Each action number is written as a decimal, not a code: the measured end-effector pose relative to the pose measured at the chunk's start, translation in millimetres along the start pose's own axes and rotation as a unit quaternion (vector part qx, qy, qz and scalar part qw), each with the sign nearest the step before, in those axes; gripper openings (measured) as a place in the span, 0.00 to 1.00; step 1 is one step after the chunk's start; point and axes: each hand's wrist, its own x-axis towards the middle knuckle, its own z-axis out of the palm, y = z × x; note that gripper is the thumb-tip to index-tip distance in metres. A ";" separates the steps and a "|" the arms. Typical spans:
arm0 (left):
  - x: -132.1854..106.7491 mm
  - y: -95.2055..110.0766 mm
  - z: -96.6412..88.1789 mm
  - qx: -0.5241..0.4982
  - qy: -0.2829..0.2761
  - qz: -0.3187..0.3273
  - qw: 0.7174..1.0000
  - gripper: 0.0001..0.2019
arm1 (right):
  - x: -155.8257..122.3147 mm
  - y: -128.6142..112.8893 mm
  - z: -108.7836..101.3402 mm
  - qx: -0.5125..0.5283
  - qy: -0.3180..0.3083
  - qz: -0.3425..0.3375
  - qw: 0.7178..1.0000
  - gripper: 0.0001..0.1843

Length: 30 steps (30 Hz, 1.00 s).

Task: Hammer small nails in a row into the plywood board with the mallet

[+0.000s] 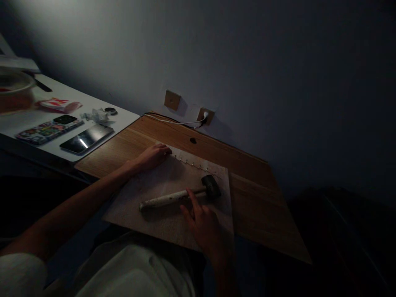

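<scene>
A pale square board (148,222) lies across the wooden table edge, tilted in view. Along its far side runs a row of small shiny nails (192,164), standing upright in a line. My left hand (154,156) rests at the left end of that row, fingers bent together; a tiny bright spot shows at the fingertips, too small to name. A mallet (167,200) with a dark head and worn whitish handle lies on the board. Over its handle, near the head, my right hand (204,222) has the index finger stretched out and the thumb apart, not wrapped round it.
The wooden table (260,202) meets a wall with a socket and plug (206,116); a white cable (173,121) runs along it. On the white table (126,117) at left lie a phone (88,138), a patterned phone case (46,130), crumpled wrapping (98,115) and a bowl (15,93).
</scene>
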 end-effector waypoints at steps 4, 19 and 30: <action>0.8 -3.0 1.6 -0.015 0.004 0.008 1.000 0.14 | 8.5 -3.9 -2.2 -0.042 -0.030 0.010 0.999 0.35; 29.2 59.7 -5.9 0.077 -0.036 0.155 0.984 0.13 | 13.2 32.0 -28.0 0.073 0.230 -0.067 0.968 0.23; 2.0 3.7 -8.3 0.013 0.026 0.046 0.999 0.13 | 131.7 130.1 -53.6 -0.081 0.095 -0.076 0.989 0.09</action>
